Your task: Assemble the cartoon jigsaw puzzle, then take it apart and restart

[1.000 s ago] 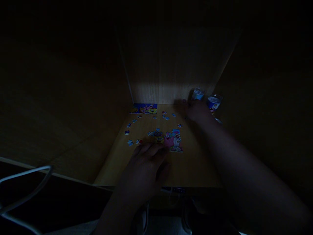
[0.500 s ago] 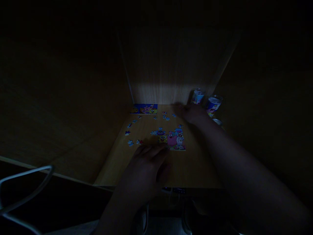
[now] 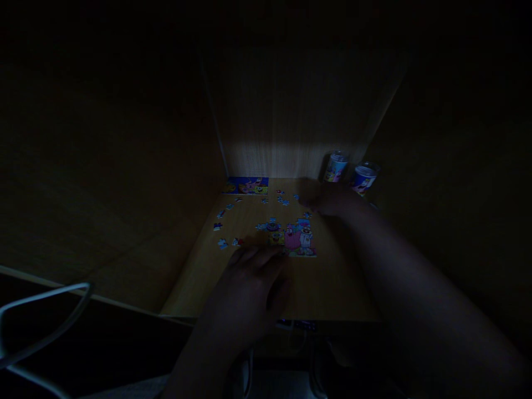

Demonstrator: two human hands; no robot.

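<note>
A partly joined cartoon jigsaw puzzle (image 3: 293, 238) lies flat on the wooden desk (image 3: 332, 293). My left hand (image 3: 253, 277) rests at the puzzle's lower left edge, its fingers stretched out and slightly bent over the desk. Over the desk's right side is my right hand (image 3: 328, 200), just right of a loose puzzle piece (image 3: 307, 215) and below the canisters. Its fingers are dark and blurred, so whether they hold anything cannot be made out. Several other loose pieces, such as a dark blue puzzle piece (image 3: 218, 226), lie in an arc left of and behind the puzzle.
A printed picture card (image 3: 246, 185) lies at the back left against the wooden back panel (image 3: 274, 127). Two clear-lidded canisters, a light blue canister (image 3: 336, 167) and a dark blue canister (image 3: 364, 176), stand back right. Side panels enclose the desk. A white cable (image 3: 50, 291) loops at lower left.
My right hand has come down and nearer, away from the light blue canister, which now shows more. My left hand has stayed nearly still.
</note>
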